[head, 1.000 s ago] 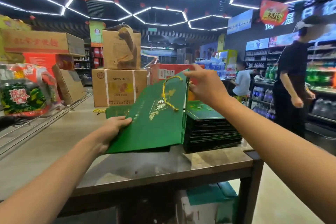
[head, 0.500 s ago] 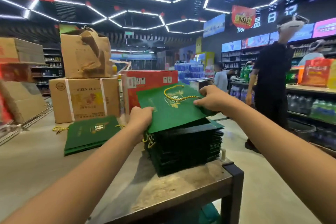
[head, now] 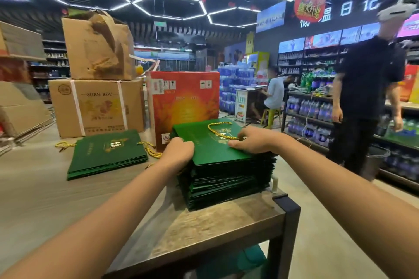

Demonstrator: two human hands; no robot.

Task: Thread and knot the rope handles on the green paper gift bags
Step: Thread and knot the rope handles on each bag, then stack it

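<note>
A: Where is the bag being handled?

B: A flat green paper gift bag (head: 213, 142) lies on top of a tall stack of folded green bags (head: 229, 179), right of the frame's centre, near the front right corner of the wooden table (head: 204, 229). Its gold rope handle (head: 221, 130) loops across the upper face of the bag.

A: And the hands?

B: The left hand (head: 179, 150) is at the bag's near left edge, fingers curled over that edge and gripping it. The right hand (head: 254, 140) is on the bag's right side with its thumb flat on the top face; its fingers wrap the far edge, so it pinches the bag. The end of the rope handle runs just under that hand.

A: Anything else green on the table?

B: A second, lower pile of green bags (head: 106, 154) lies left of centre, well apart from the tall stack, with gold cord ends (head: 150, 149) trailing from its right side and more cord (head: 64, 145) at its far left corner.

A: Behind them?

B: A red carton (head: 183, 102) stands just behind the tall stack. Left of it sits a brown carton printed SHEN ROU (head: 97, 106), with a torn cardboard box (head: 97, 47) on top.

A: People?

B: At the right of the frame a person in black (head: 365, 88) stands by shelves of bottles (head: 310, 106). Farther back, a person in a light shirt (head: 273, 93) sits on a yellow stool (head: 271, 115).
</note>
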